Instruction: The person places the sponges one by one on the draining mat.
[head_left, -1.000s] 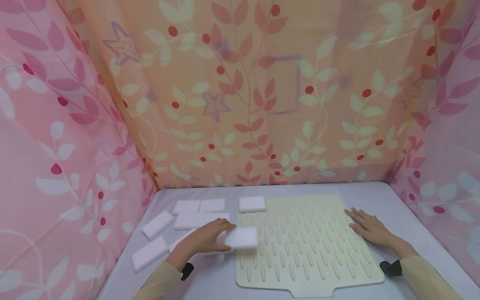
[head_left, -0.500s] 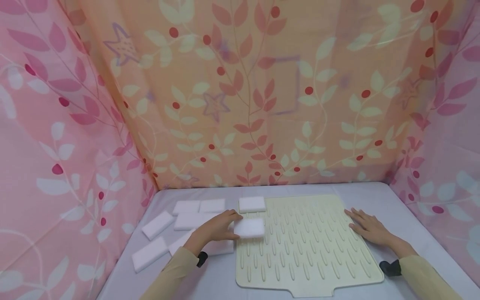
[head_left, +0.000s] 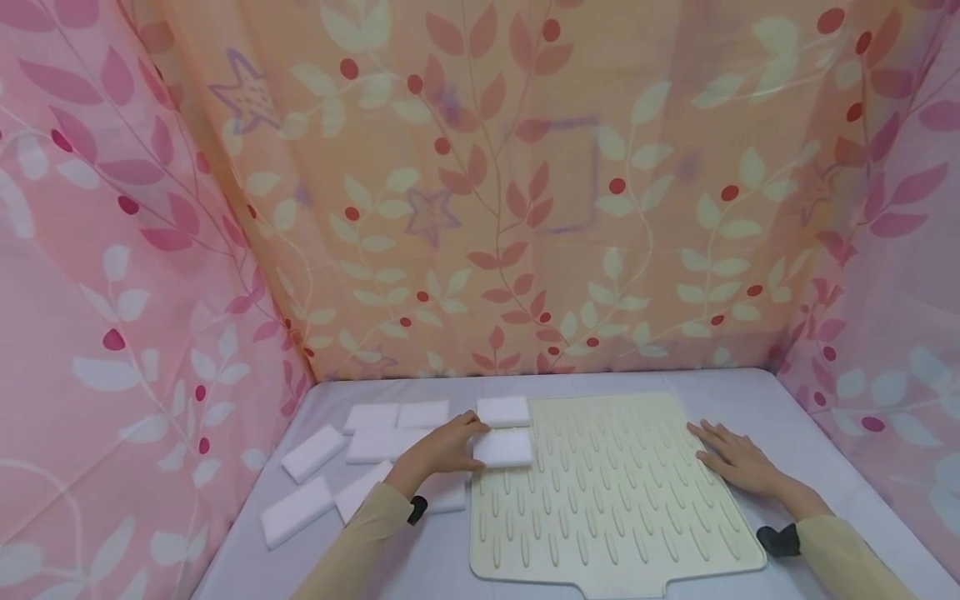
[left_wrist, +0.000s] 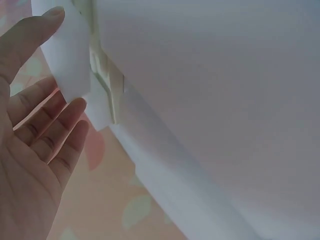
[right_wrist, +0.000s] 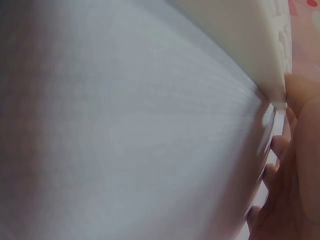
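My left hand pinches a white rectangular sponge block between thumb and fingers, over the left side of a cream ridged mat. In the left wrist view the thumb lies on one face of the held sponge block and the fingertips are at its other edge. Just behind it, a second white block lies on the mat's far left corner. My right hand rests with spread fingers at the mat's right edge. The right wrist view shows its fingers beside the mat's rim.
Left of the mat, several more white blocks lie loosely on the white-covered table, some partly behind the left forearm. A patterned curtain encloses the back and both sides. A tab sticks out from the mat's near edge.
The left hand has carried its sponge block away from me and slightly right, from the mat's left edge to just in front of the block in the corner. The right hand stays put.
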